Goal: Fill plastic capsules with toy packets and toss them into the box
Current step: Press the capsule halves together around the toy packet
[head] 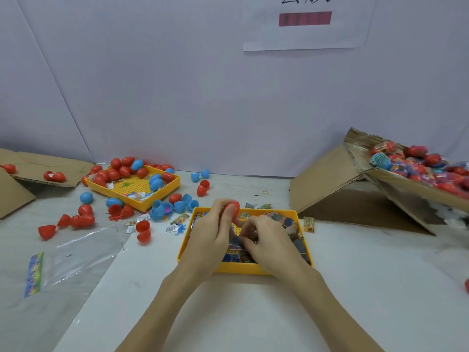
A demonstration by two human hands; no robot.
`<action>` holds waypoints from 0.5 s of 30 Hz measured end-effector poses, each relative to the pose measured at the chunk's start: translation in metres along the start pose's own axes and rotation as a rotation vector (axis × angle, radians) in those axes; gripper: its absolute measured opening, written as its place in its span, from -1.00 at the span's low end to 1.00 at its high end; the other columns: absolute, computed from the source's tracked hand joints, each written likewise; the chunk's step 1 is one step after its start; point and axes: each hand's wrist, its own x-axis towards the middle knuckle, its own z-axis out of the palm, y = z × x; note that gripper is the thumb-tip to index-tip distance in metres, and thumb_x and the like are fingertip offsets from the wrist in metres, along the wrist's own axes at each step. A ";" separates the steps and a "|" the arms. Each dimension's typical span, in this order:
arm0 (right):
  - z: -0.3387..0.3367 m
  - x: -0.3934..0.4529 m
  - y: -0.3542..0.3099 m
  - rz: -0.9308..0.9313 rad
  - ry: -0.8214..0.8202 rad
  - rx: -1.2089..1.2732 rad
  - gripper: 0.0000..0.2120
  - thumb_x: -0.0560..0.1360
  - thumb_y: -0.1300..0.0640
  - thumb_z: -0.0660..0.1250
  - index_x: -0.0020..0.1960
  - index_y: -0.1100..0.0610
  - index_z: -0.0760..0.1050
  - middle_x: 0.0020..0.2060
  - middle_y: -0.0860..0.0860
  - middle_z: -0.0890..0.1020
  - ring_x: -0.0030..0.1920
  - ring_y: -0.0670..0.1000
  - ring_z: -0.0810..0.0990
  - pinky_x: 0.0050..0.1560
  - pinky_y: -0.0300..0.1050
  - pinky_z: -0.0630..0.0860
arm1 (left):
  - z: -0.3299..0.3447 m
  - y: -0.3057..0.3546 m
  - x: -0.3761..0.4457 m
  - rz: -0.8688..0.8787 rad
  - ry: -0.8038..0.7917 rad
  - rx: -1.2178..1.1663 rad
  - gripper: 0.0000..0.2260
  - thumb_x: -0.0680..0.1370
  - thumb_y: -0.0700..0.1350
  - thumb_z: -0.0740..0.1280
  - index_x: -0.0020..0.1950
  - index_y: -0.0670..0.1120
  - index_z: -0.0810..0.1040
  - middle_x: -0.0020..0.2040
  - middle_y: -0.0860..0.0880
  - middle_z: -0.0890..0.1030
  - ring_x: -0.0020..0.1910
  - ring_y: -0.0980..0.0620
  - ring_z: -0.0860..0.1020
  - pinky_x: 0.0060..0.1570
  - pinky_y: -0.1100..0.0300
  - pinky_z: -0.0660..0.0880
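Left hand: the left hand held a red capsule up over the far-left corner of the near yellow tray, fingers curled round it.
Right hand: the right hand was down inside that tray, fingertips pinched among the toy packets; whether a packet was already gripped could not be told.
Hands together or apart: close, nearly touching, the capsule just above and left of the right fingertips.
Capsule state: too blurred to tell whether it stood open or which way its long axis ran.
Key relation: the packets lay directly under the right hand, the capsule just beside it, so a short lift up and leftward would likely bring packet to capsule.
Box: the cardboard box of filled capsules sat tilted, well apart, far right on the desk, on the right hand's side.
Spare capsules: red and blue ones lay scattered to the left round a second yellow tray.
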 end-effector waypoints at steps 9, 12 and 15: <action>-0.001 -0.002 0.004 0.066 0.141 0.358 -0.93 0.58 0.11 0.45 0.05 -0.01 0.62 -0.15 -0.13 0.68 -0.38 -0.08 0.63 -0.19 -0.27 0.59 | -0.011 -0.001 0.003 -0.086 0.044 -0.151 -0.79 0.68 -0.14 0.27 0.30 0.04 0.53 0.15 0.01 0.56 0.05 0.09 0.58 0.06 0.20 0.58; -0.001 -0.003 0.006 0.064 0.162 0.434 -0.95 0.59 0.12 0.44 -0.05 -0.01 0.63 -0.20 -0.13 0.68 -0.45 -0.08 0.64 -0.29 -0.31 0.57 | -0.014 -0.001 0.003 -0.116 0.038 -0.186 -0.78 0.65 -0.18 0.33 0.26 0.06 0.57 0.20 0.01 0.56 0.05 0.22 0.59 0.03 0.33 0.57; -0.001 -0.002 0.008 0.066 0.196 0.480 -0.94 0.61 0.14 0.41 -0.04 0.03 0.61 -0.22 -0.10 0.66 -0.47 -0.11 0.62 -0.35 -0.31 0.55 | -0.013 -0.001 0.004 -0.124 0.051 -0.205 -0.84 0.62 -0.11 0.38 0.19 0.07 0.60 0.18 0.04 0.56 0.08 0.18 0.59 -0.01 0.37 0.56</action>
